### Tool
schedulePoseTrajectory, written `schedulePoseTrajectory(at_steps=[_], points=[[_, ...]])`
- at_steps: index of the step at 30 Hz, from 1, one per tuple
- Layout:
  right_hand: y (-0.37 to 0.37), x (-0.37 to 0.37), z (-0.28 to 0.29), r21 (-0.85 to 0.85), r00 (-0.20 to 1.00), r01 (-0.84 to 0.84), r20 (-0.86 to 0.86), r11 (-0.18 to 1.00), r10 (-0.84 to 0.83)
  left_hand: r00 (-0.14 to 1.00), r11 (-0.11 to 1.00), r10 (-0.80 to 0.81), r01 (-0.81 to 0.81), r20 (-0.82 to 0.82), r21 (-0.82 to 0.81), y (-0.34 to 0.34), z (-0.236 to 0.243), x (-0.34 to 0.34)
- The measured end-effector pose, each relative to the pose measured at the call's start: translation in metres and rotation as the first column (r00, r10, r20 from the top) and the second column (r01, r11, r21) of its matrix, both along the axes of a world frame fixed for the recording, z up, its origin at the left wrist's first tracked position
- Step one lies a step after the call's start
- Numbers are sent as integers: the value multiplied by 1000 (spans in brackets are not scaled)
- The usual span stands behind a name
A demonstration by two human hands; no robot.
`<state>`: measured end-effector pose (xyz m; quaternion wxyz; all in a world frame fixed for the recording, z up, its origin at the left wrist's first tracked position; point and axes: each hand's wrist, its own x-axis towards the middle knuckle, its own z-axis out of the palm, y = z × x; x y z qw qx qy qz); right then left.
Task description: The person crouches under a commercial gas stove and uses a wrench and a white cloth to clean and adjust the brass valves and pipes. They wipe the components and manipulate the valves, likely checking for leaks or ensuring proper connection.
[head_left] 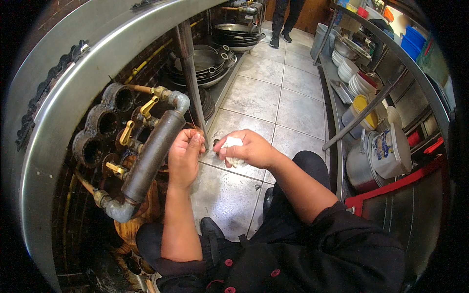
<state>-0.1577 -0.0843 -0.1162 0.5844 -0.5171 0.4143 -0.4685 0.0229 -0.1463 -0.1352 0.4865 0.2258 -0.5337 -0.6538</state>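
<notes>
My left hand (pixel 184 158) is closed in a pinch beside a thick dark gas pipe (pixel 154 156). A thin, reddish, wire-like strand (pixel 193 115) rises from its fingertips; its lower end is hidden by the fingers. My right hand (pixel 251 149) is closed around a crumpled white cloth (pixel 233 151), a little to the right of the left hand. Its fingertips point toward the left hand, without touching it. Brass valves with yellow lever handles (pixel 127 133) branch off the pipe, next to several round blackened burner openings (pixel 107 122).
A steel counter edge (pixel 63 95) curves along the left. Stacked pans (pixel 207 61) sit on a low shelf behind a metal leg (pixel 188 63). Bowls (pixel 347 71) and a large pot (pixel 361 166) fill the right shelf. Another person's legs (pixel 286 19) stand far down the tiled floor (pixel 254 93).
</notes>
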Motion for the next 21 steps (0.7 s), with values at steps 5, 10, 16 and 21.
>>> schedulePoseTrajectory(at_steps=[5, 10, 16, 21], points=[[0, 7, -3, -36, 990, -58, -127, 998, 53, 995, 996, 76, -73, -70, 42, 2, 0, -6], [1, 7, -2, -48, 982, -54, -182, 997, 45, 989, 990, 105, -93, -108, 105, 3, -1, -7], [3, 9, 0, -95, 941, -42, -338, 995, 8, 983, 975, 102, -68, -151, 213, 2, -7, -8], [2, 8, -3, -238, 930, 10, -356, 971, -97, 970, 958, 91, -24, -225, 287, 4, -2, -10]])
